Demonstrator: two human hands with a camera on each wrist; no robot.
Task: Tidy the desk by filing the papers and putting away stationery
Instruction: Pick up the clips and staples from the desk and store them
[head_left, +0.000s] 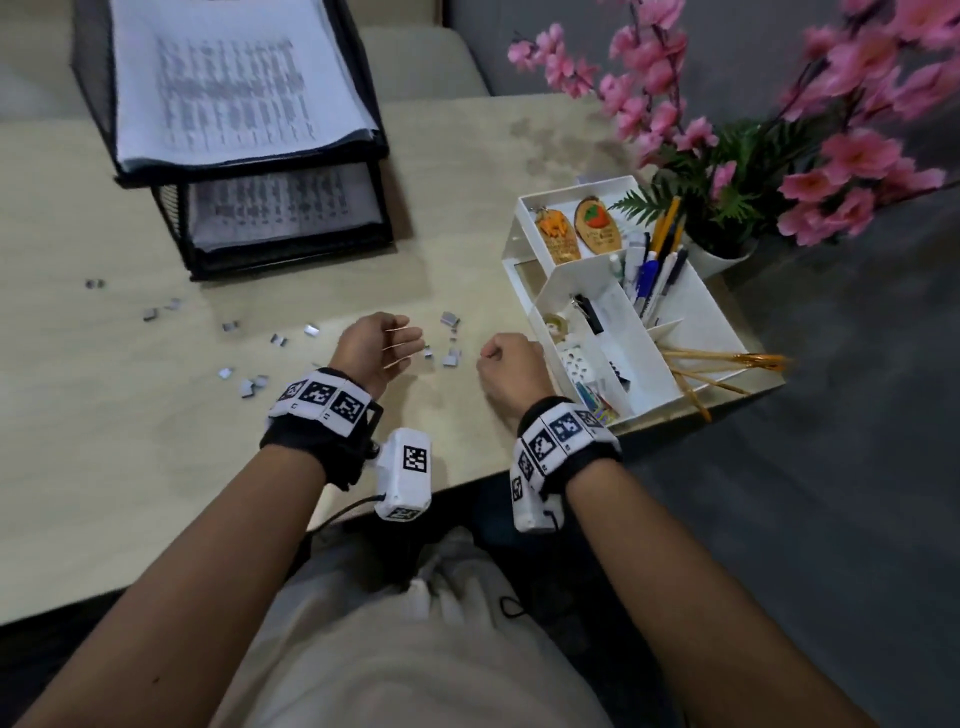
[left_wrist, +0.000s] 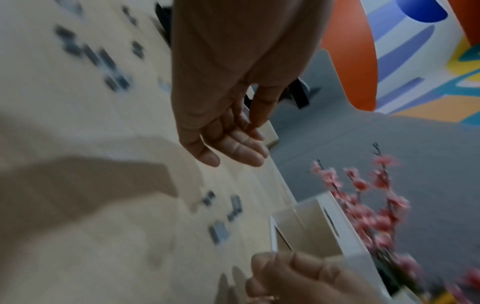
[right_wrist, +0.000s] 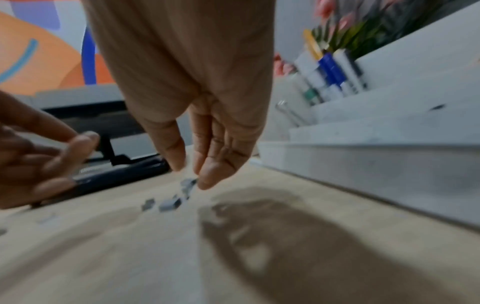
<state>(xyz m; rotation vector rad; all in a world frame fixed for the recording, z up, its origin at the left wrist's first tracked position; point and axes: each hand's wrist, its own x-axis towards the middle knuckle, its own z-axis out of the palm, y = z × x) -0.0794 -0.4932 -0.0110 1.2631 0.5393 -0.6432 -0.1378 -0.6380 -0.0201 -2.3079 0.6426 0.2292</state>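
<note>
Nearest: left hand (head_left: 375, 345), palm turned up and cupped, fingers relaxed, nothing seen held in it. Right hand (head_left: 511, 371), fingers curled in the head view; in the right wrist view thumb and fingertips (right_wrist: 207, 181) point down at a small cluster of staples. Whether a piece is pinched cannot be told through the blur.

On the pale wood-grain desk (head_left: 104, 441): small silver staple strips (head_left: 451, 358), scattered loose from the far left of the desk to just beside the hands. Judged still to be gathered.

Right of the hands: white compartmented plastic organiser tray (head_left: 724, 325), already holding pens, coloured paper clips, a tape roll, a black binder clip and two orange tags. Stationery judged largely stowed.

Farther: black wire-mesh two-tier letter tray (head_left: 171, 218), printed papers lying in both tiers. Filing judged done.

Far right: pink artificial blossoms in a white pot (head_left: 717, 254).
</note>
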